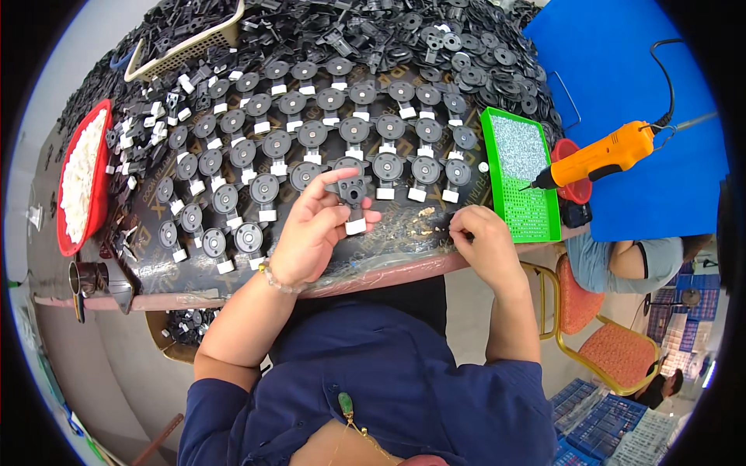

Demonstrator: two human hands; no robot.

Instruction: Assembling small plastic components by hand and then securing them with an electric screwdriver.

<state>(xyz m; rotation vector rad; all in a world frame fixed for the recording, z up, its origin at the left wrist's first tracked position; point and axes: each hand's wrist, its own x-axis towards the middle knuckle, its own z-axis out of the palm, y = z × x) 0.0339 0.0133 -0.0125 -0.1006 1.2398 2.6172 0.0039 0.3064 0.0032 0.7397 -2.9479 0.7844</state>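
Note:
My left hand (315, 229) holds a small black plastic part with a white block at its lower end (354, 196), pinched between thumb and fingers above the table's near edge. My right hand (483, 242) rests on the table edge to the right, fingers curled around a small dark piece (458, 226) beside a little cluster of tiny brass bits (426, 221); what the piece is cannot be made out. Rows of round black parts with white blocks (311, 133) lie laid out on the dark table just beyond both hands.
A green tray of small screws (522, 177) sits right of my right hand, an orange electric screwdriver (602, 155) hanging over it. A red bowl of white pieces (81, 179) stands far left, a beige basket of black parts (186, 43) at back left. Another person sits at right (622, 264).

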